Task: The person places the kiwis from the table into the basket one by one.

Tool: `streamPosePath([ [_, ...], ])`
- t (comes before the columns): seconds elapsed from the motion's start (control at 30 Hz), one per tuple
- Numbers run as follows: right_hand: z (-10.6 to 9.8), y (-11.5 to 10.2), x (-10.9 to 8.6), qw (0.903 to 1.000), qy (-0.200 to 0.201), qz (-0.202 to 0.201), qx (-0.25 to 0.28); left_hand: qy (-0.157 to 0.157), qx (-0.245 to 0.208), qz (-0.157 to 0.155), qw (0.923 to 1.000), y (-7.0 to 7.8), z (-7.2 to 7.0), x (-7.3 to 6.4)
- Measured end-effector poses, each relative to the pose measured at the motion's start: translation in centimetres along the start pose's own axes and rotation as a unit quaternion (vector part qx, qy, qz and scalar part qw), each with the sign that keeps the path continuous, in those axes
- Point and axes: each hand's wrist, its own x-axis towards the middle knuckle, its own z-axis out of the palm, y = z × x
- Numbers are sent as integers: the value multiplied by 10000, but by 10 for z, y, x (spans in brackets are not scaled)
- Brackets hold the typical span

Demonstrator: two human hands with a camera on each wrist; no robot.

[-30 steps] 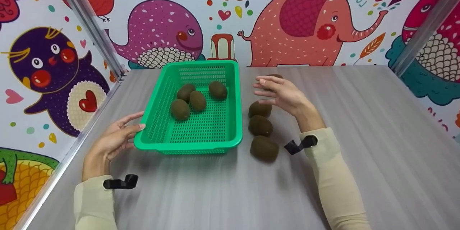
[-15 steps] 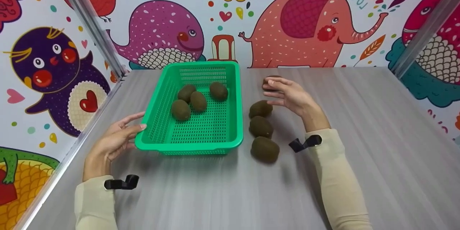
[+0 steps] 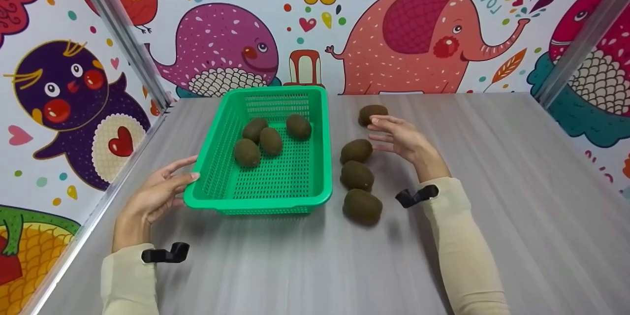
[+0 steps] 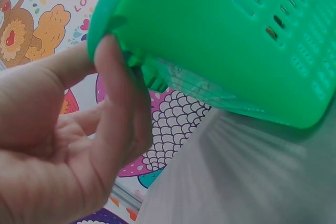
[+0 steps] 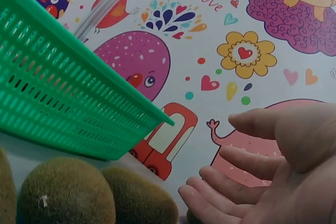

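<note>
A green perforated plastic basket [image 3: 275, 203] stands on the table with several brown kiwis [image 3: 271, 141] lying inside. My left hand [image 3: 157, 194] pinches its left rim, thumb on top and fingers beneath; the left wrist view shows the thumb [image 4: 113, 64] pressed against the edge. To the basket's right, three kiwis [image 3: 357, 175] lie in a row running towards me. Farther back sits one more kiwi [image 3: 372, 114], its near side close to my right fingertips. My right hand [image 3: 406, 141] hovers right of the row, fingers loosely extended and holding nothing, as the right wrist view confirms.
The grey table [image 3: 517, 197] reaches back to a wall [image 3: 315, 24] printed with cartoon animals. Metal posts [image 3: 120, 34] rise at the rear corners. A black wrist mount [image 3: 166, 253] sits on the left sleeve, another mount [image 3: 417, 196] on the right.
My right hand has shifted slightly right and towards me, uncovering the farthest kiwi. The left hand and the basket have stayed in place.
</note>
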Motion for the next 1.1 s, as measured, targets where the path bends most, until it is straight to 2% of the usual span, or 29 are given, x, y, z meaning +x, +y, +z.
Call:
streamPosePath([
  [0.27,-1,10,7,9995,151,161,214,30,74,-28,10000,0,0,1],
  [0.73,3,28,18,9973,372,631,33,65,92,-83,9999,0,1,-1],
  [0.9,1,34,22,9968,292,727,150,66,94,-66,9999,-1,1,-1],
  [1.1,1,37,25,9982,93,599,-14,87,36,-48,9999,-1,0,0],
])
